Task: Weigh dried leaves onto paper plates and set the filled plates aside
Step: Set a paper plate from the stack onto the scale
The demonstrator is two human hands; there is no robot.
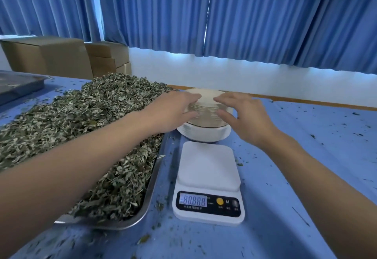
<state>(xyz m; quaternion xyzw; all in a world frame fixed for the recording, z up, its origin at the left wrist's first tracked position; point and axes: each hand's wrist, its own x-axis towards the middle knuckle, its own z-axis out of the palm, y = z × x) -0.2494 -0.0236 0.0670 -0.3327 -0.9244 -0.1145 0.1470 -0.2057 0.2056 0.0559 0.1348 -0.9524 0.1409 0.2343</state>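
Observation:
A tall stack of white paper plates [205,134] stands upside down behind the scale. My left hand [173,111] touches the stack's left side and top edge with spread fingers. My right hand [242,116] touches its right side, fingertips at the top plate's rim. A white digital kitchen scale [208,179] sits nearer to me with a bare platform and a lit display. To the left, a heap of dried green leaves [85,132] fills a steel tray [146,201].
The table has a blue cover [306,177] strewn with leaf bits. A grey tray [18,87] lies at the far left. Cardboard boxes [61,56] stand behind the table by the wall, below blue curtains.

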